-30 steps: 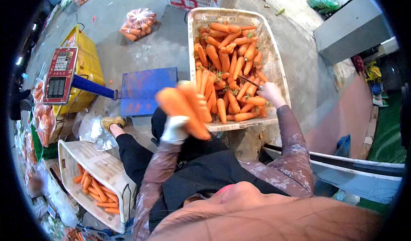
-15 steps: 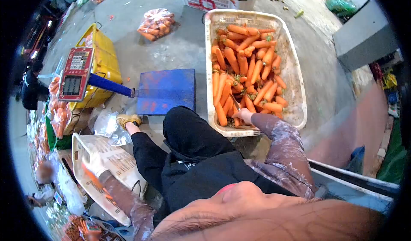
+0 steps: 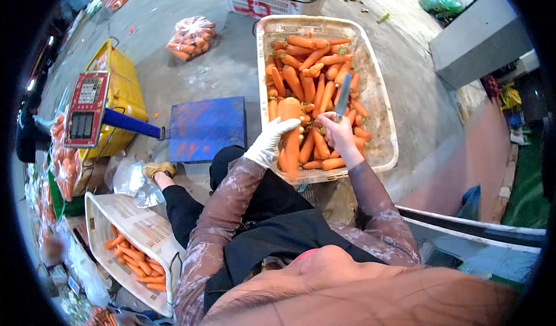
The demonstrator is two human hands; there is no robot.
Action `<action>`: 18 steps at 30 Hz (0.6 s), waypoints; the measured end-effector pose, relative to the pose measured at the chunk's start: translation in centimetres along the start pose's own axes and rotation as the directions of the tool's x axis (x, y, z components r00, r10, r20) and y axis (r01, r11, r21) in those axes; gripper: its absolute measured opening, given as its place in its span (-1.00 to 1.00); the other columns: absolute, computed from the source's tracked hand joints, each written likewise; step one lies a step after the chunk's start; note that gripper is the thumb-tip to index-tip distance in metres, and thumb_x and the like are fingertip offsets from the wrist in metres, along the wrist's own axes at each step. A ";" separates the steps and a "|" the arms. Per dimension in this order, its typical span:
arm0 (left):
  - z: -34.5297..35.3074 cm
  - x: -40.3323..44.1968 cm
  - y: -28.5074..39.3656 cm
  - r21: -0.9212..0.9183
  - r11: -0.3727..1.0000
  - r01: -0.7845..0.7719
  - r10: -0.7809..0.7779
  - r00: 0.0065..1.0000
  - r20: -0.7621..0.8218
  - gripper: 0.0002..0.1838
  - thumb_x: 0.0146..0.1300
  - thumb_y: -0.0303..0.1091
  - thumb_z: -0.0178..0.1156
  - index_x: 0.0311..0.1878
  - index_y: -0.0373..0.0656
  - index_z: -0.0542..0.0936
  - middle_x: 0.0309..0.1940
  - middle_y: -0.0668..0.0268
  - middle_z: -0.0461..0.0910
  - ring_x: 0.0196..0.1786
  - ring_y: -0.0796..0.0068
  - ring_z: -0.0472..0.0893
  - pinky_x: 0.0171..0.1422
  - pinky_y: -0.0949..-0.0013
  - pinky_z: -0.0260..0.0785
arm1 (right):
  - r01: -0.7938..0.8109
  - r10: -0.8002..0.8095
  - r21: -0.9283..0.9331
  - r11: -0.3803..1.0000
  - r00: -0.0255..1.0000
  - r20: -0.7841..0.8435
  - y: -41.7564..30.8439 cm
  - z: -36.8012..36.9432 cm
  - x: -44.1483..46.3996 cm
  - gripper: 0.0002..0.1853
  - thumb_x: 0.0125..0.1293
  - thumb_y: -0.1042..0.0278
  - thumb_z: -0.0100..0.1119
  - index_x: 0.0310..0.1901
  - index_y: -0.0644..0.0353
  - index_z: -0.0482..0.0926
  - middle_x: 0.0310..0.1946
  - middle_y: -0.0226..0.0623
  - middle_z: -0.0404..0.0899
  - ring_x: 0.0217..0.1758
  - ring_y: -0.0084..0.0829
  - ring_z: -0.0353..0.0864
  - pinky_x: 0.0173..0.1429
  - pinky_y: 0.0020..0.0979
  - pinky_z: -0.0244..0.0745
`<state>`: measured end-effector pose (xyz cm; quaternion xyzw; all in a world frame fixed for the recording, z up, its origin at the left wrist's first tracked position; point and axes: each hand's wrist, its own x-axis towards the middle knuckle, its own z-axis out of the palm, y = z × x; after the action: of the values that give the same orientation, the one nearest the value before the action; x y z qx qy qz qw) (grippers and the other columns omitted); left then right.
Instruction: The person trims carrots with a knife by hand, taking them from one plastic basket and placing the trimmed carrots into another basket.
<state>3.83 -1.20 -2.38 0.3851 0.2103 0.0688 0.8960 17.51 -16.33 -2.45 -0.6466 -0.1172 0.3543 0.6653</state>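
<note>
In the head view, my left hand, in a white glove, is closed around a large carrot held above the near left part of a white crate. The carrot points away from me, its lower end blurred. My bare right hand grips a knife with its blade upward, just right of that carrot. Under both hands lies a heap of loose carrots inside the crate. At the lower left, a second white crate leans on its side with several carrots in it.
A blue platform scale with a red display stands left of the crate. Beyond it are a yellow crate and a bag of carrots. Another carrot crate stands at the back. A grey pillar rises at right.
My left hand has moved from the lower-left crate to the carrot heap and now holds a carrot. My right hand has lifted the knife, blade now upward. The view has shifted slightly.
</note>
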 end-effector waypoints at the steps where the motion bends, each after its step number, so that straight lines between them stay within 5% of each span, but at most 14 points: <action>1: -1.0 -0.2 -0.5 -0.063 0.997 0.046 -0.049 0.998 -0.046 -0.65 0.13 -0.17 0.32 -0.09 -0.16 0.56 -0.40 0.37 0.58 -0.43 0.52 0.53 -0.29 0.43 0.45 | -0.092 0.090 -0.033 0.995 0.993 -0.071 1.9 -0.6 2.3 -0.82 0.16 0.32 0.33 -0.26 0.21 0.62 -0.67 -0.56 0.42 -0.73 -0.75 0.25 -0.70 -0.61 0.06; 2: -1.0 -0.7 0.3 -0.196 0.973 0.122 -0.148 0.981 -0.124 -0.68 0.12 -0.20 0.31 -0.14 -0.19 0.56 -0.44 0.35 0.55 -0.44 0.48 0.54 -0.31 0.43 0.46 | -0.101 0.091 -0.166 0.981 0.994 -0.067 4.9 -1.1 5.0 -0.82 0.13 0.30 0.36 -0.35 0.19 0.58 -0.68 -0.53 0.41 -0.71 -0.69 0.28 -0.70 -0.55 0.08; 4: -3.1 -0.5 0.0 -0.317 0.948 0.031 -0.127 0.949 -0.288 -0.70 0.08 -0.22 0.34 -0.21 -0.17 0.55 -0.48 0.34 0.51 -0.47 0.46 0.52 -0.33 0.42 0.46 | -0.324 0.299 -0.294 0.899 0.946 -0.128 8.0 0.5 7.6 -0.75 0.07 0.25 0.41 -0.49 0.16 0.52 -0.69 -0.51 0.40 -0.73 -0.63 0.28 -0.70 -0.49 0.12; 7: -5.0 -0.2 0.4 -0.345 0.932 -0.111 -0.058 0.894 -0.444 -0.67 -0.02 -0.27 0.41 -0.24 -0.12 0.50 -0.46 0.37 0.47 -0.48 0.46 0.50 -0.32 0.40 0.46 | -0.218 0.207 -0.350 0.911 0.976 -0.068 15.5 2.7 11.9 -0.59 -0.05 0.05 0.49 -0.51 0.18 0.49 -0.72 -0.44 0.41 -0.74 -0.56 0.36 -0.67 -0.42 0.25; 8: -5.4 -0.1 0.3 -0.318 0.935 -0.159 -0.012 0.879 -0.476 -0.66 -0.02 -0.27 0.41 -0.22 -0.13 0.50 -0.46 0.36 0.47 -0.47 0.45 0.50 -0.32 0.40 0.46 | -0.273 0.203 -0.473 0.837 0.960 -0.195 15.7 4.6 12.4 -0.50 -0.09 -0.03 0.49 -0.41 0.30 0.55 -0.63 -0.29 0.52 -0.64 -0.43 0.53 -0.58 -0.36 0.40; 10: -5.4 -0.3 0.3 -0.290 0.940 -0.181 0.015 0.869 -0.494 -0.65 -0.02 -0.27 0.42 -0.21 -0.13 0.49 -0.44 0.35 0.47 -0.46 0.44 0.50 -0.32 0.38 0.46 | -0.307 0.036 -0.627 0.716 0.914 -0.405 22.0 6.4 16.7 -0.50 -0.10 0.00 0.51 -0.37 0.22 0.49 -0.48 -0.29 0.50 -0.49 -0.41 0.51 -0.51 -0.35 0.43; 12: -5.2 -0.5 0.3 -0.241 0.956 -0.166 0.030 0.876 -0.482 -0.65 -0.01 -0.28 0.41 -0.21 -0.17 0.49 -0.45 0.33 0.47 -0.47 0.40 0.50 -0.33 0.35 0.46 | -0.330 -0.079 -0.585 0.741 0.822 -0.563 22.8 8.3 17.0 -0.59 -0.05 0.10 0.48 -0.38 0.24 0.51 -0.44 -0.24 0.55 -0.48 -0.38 0.53 -0.53 -0.31 0.42; 14: -5.1 0.3 -0.4 -0.204 0.960 -0.191 0.065 0.863 -0.502 -0.68 0.02 -0.24 0.37 -0.24 -0.15 0.49 -0.45 0.34 0.48 -0.46 0.45 0.51 -0.35 0.38 0.43 | -0.320 0.228 -0.109 0.941 0.839 -0.494 20.9 7.7 16.3 -0.53 -0.02 0.08 0.44 -0.28 0.37 0.56 -0.52 -0.18 0.59 -0.50 -0.29 0.62 -0.46 -0.29 0.51; 16: -5.4 0.9 -0.9 -0.245 0.959 -0.141 0.024 0.904 -0.427 -0.66 0.02 -0.26 0.37 -0.19 -0.17 0.49 -0.44 0.32 0.50 -0.43 0.43 0.53 -0.29 0.40 0.45 | -0.406 0.382 0.035 0.913 0.823 -0.420 14.7 8.0 12.7 -0.72 0.06 0.34 0.37 -0.46 0.29 0.42 -0.63 -0.34 0.51 -0.61 -0.48 0.51 -0.56 -0.34 0.39; 18: -5.0 1.2 -0.9 -0.401 0.915 -0.044 -0.122 0.917 -0.379 -0.65 0.03 -0.29 0.36 -0.16 -0.20 0.48 -0.44 0.29 0.51 -0.43 0.41 0.54 -0.29 0.40 0.48 | -0.268 0.131 -0.260 0.928 0.885 -0.447 13.9 7.9 11.7 -0.75 0.07 0.36 0.35 -0.42 0.27 0.44 -0.60 -0.35 0.51 -0.62 -0.53 0.48 -0.52 -0.41 0.39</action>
<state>2.73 1.75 -6.49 0.1668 0.3766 0.1687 0.8955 16.68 -4.10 -18.03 -0.8139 0.0425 0.2503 0.5226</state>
